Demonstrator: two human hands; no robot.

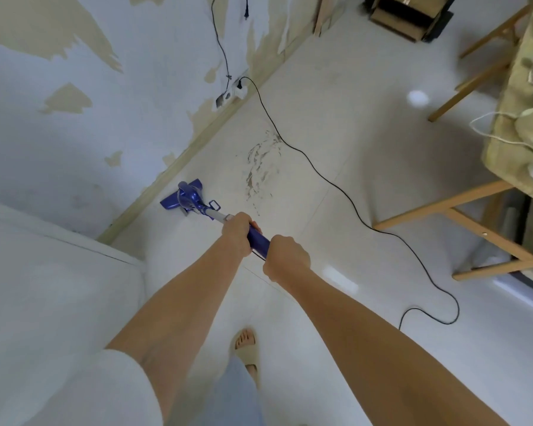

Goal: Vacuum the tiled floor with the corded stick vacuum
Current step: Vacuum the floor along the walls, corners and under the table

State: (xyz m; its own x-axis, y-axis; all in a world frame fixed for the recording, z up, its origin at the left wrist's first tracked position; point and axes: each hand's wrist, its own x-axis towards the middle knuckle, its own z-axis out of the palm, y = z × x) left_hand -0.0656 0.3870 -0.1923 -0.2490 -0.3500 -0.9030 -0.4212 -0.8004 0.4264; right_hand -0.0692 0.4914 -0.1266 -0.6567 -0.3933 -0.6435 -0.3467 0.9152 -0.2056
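Both arms outstretched, left hand (236,233) ahead of right hand (285,256), fingers apparently clamped round the vacuum (194,200) handle.

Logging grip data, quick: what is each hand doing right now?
Left hand: closed around the vacuum handle, farther down the stick.
Right hand: closed around the same handle, nearer the person.

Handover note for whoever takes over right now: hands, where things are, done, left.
Left hand grips the vacuum handle further down, right hand grips its upper end.
Floor head sits by the baseboard.
Cord trails from the wall socket across the tiles to the right.
Done: cannot tell.
Left: the debris patch just right of the head; mind the cord.
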